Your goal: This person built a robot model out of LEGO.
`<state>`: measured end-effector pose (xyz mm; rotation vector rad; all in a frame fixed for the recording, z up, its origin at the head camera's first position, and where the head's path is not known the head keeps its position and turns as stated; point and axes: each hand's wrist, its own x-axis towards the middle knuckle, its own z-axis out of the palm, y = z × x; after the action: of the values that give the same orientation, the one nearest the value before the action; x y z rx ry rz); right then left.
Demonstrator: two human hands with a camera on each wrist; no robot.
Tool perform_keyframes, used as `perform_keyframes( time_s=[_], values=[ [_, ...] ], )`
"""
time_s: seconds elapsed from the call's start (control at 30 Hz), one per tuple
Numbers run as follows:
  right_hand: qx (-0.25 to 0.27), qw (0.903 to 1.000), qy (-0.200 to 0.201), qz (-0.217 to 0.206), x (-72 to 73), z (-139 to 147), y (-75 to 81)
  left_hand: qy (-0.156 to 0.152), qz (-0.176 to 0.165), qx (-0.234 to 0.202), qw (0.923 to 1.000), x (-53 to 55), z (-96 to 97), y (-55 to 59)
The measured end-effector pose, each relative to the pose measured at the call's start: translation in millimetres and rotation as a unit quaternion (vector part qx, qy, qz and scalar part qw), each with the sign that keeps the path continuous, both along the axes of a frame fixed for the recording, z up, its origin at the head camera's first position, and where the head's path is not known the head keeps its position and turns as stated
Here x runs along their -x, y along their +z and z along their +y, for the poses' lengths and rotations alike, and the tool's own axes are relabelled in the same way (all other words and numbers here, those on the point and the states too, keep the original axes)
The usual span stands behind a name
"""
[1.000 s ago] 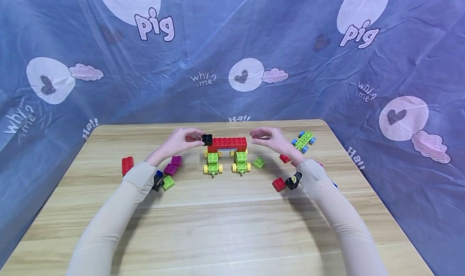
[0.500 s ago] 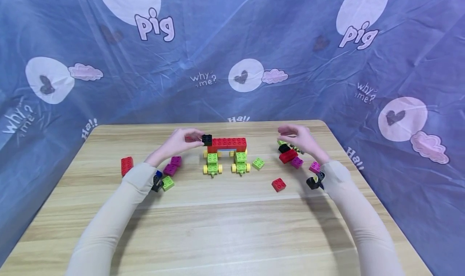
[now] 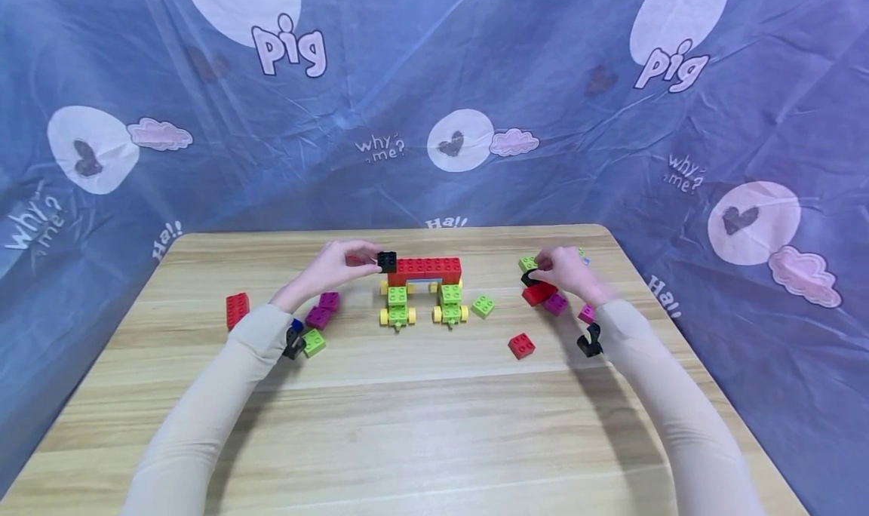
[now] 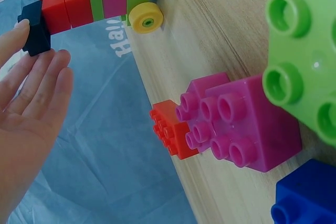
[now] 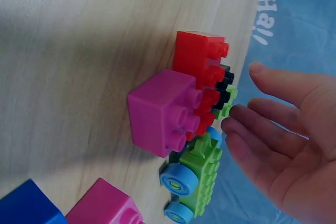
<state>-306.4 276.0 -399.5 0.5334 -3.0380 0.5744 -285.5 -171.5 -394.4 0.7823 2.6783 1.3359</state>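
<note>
My left hand (image 3: 339, 263) pinches a black toy brick (image 3: 387, 262) between thumb and fingertips. That brick sits at the left end of a row of red bricks (image 3: 428, 265), which bridges two green wheeled bases (image 3: 397, 314) with yellow wheels. In the left wrist view, the thumb is on one side of the black brick (image 4: 37, 27) and the fingertips are beneath it. My right hand (image 3: 566, 269) reaches down over the right-hand pile, its fingertips right at another black brick (image 3: 529, 277). In the right wrist view, its thumb and fingers are spread apart beside the black brick (image 5: 224, 85).
Right of the build lie a red brick (image 3: 538, 294), a purple brick (image 3: 556, 303), green bricks and a blue-wheeled green base (image 5: 202, 169). A single red brick (image 3: 521, 345) lies nearer. On the left are purple bricks (image 3: 319, 317), a green brick (image 3: 314, 342) and a red brick (image 3: 237, 310).
My right hand has left the build's right side, moved right, then lowered onto the pile by the black brick. The left hand has kept its pinch in place.
</note>
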Motion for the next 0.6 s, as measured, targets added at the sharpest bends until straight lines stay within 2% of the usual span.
perform_keyframes(
  time_s=[0.23,0.37,0.6],
  values=[
    [-0.018,0.9998,0.009,0.003,6.5,-0.7,-8.5,0.001,-0.004,-0.002,1.0000,0.0,-0.6,0.0],
    [-0.002,0.9997,0.018,-0.014,8.0,-5.3,-11.0,0.003,-0.003,0.002,1.0000,0.4,-0.6,-0.2],
    [0.021,0.9950,0.095,-0.022,7.7,-20.8,-12.1,0.015,-0.007,0.014,0.9998,0.6,0.5,-0.6]
  ],
)
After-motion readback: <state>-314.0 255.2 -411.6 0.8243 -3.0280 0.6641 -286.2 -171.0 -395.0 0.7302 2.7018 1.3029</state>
